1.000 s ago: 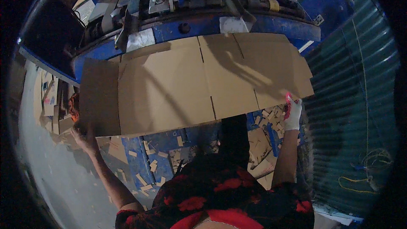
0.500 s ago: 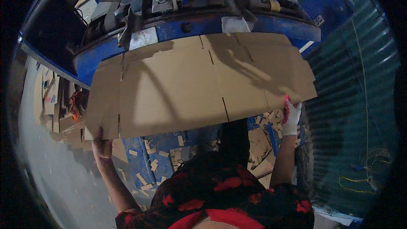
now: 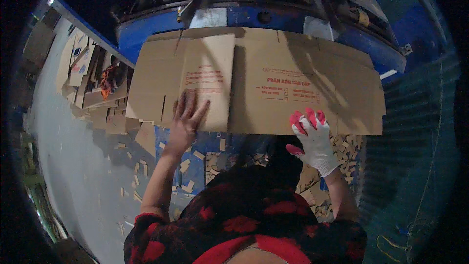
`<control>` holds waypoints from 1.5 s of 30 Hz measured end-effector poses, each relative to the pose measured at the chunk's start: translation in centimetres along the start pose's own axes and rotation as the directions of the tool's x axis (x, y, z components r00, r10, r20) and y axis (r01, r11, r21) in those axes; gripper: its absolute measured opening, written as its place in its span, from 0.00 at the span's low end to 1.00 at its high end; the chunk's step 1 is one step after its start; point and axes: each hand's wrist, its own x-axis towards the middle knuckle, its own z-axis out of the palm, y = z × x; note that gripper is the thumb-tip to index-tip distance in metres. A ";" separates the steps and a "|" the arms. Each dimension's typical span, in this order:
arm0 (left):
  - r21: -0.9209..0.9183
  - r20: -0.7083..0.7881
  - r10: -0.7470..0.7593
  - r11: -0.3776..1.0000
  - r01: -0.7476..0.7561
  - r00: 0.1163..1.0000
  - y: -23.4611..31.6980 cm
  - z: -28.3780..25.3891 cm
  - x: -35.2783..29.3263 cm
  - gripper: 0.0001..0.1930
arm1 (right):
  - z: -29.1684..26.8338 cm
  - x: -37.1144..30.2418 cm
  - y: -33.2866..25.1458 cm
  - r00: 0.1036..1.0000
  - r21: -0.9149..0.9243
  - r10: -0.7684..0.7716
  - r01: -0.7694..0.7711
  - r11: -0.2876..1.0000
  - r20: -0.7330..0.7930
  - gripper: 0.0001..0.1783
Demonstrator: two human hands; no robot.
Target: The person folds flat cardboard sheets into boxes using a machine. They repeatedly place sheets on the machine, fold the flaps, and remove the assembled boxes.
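Observation:
A wide brown cardboard box blank (image 3: 264,112) lies in front of me with red printing facing up. Dark slots cut into its edges, and a dark band crosses it left of the middle, where one panel (image 3: 215,54) meets the rest. My bare left hand (image 3: 185,120) is over the near part of that left panel, fingers spread and a little blurred. On the right, my right hand (image 3: 312,142) wears a white knit glove with pink-red fingertips. Its fingers are spread over the blank's near edge, the thumb apart, gripping nothing.
Beyond the blank runs a blue machine (image 3: 288,18) with pale metal plates and dark rollers. At left, flat cardboard (image 3: 93,83) is piled beside an orange-red bundle (image 3: 108,80). Cardboard scraps (image 3: 141,171) litter the floor. A dark green corrugated wall (image 3: 415,132) stands at right.
Earlier, both hands held the near corners of a plain-faced cardboard sheet; now a printed face shows. Both hands have let go and opened, the left moving inward. The view has shifted left.

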 end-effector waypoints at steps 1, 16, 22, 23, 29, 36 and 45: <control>0.124 0.073 -0.006 0.992 -0.003 0.997 0.3 0.0 0.3 0.35 | -0.1 0.4 0.0 1.000 -0.016 0.020 -0.020 1.000 0.019 0.29; 0.219 0.167 0.036 0.973 -0.073 0.985 -0.8 -2.5 1.5 0.35 | -0.5 0.6 1.5 0.980 -0.111 -0.085 0.066 0.992 -0.179 0.26; -0.032 -0.069 -0.029 0.999 0.027 0.997 -1.2 -2.3 6.9 0.35 | -1.3 4.3 5.5 0.946 -0.308 -0.143 0.049 0.950 -0.290 0.23; -0.040 -0.111 -0.028 0.999 0.024 0.993 -1.4 -1.9 8.0 0.35 | -0.9 5.3 6.5 0.947 -0.314 -0.133 0.037 0.949 -0.292 0.24; -0.060 -0.251 -0.014 0.998 -0.001 0.968 -3.0 1.2 14.3 0.28 | 0.8 12.0 11.3 0.857 -0.372 -0.203 0.015 0.928 -0.474 0.24; 0.394 -0.317 0.089 0.918 0.045 0.944 -7.7 4.7 25.1 0.31 | 0.5 23.4 18.0 0.921 -0.297 -0.095 -0.023 0.955 -0.377 0.29; 0.026 -0.111 0.066 0.998 -0.063 0.992 -11.4 5.8 30.6 0.26 | -1.8 26.9 20.4 0.876 -0.162 0.050 -0.144 0.976 -0.479 0.24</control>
